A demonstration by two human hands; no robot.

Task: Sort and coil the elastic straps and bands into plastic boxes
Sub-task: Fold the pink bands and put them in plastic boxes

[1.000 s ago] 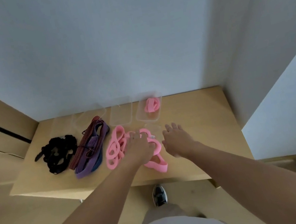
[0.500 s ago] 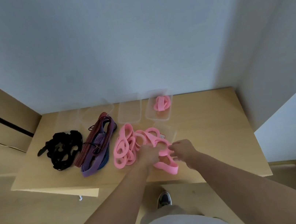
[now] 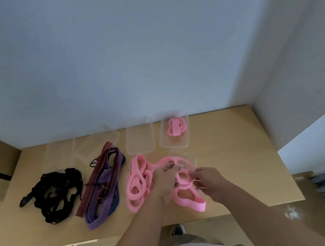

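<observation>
In front of the box with a pink roll, left hand and right hand both pinch the pink bands; pull one loose gently before rolling.

Two bare arms stretched forward, hands close together.
The left hand shows its back, fingers curled down in a grip on the pink band. The right hand, just beside it, turns inward, thumb and fingertips pinching the same band. Both forearms angle in from below and converge, wrists roughly level.
</observation>
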